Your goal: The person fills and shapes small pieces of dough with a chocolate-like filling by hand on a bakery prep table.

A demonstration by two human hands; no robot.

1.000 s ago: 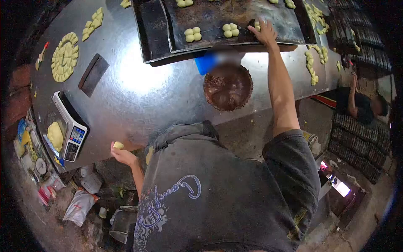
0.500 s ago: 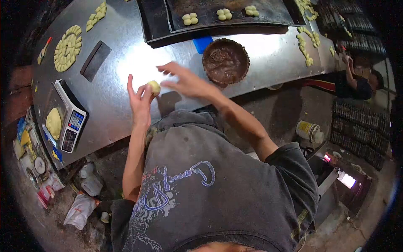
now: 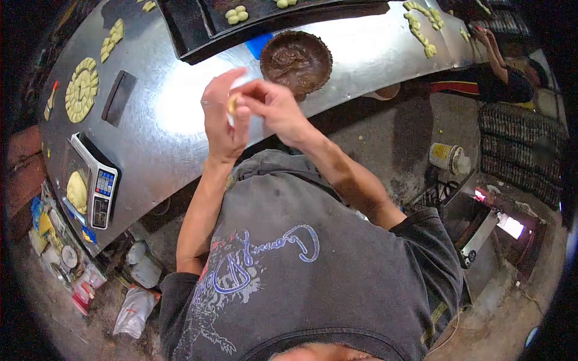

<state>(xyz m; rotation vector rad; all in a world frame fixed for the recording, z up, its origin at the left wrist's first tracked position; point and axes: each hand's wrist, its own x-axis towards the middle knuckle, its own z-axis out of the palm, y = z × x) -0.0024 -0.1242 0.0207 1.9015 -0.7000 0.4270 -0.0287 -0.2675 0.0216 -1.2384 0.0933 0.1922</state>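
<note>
Both hands are working together, raised above the near edge of the steel counter. Left hand is cupping a small yellow dough piece, fingers curled up around it. Right hand is meeting it from the other side, fingers pinching onto the same piece. Most of the dough is hidden between the two hands, only a sliver is showing. Just beyond the hands, a round bowl of dark brown filling is sitting on the counter, touching a blue object. Behind that, a dark baking tray is carrying a four-ball dough cluster. To the left, a digital scale is holding a dough lump; further up there is a ring of cut dough pieces beside a dark flat block. A loose row of dough pieces is lying at the far right end, where another person is reaching toward the counter.
</note>
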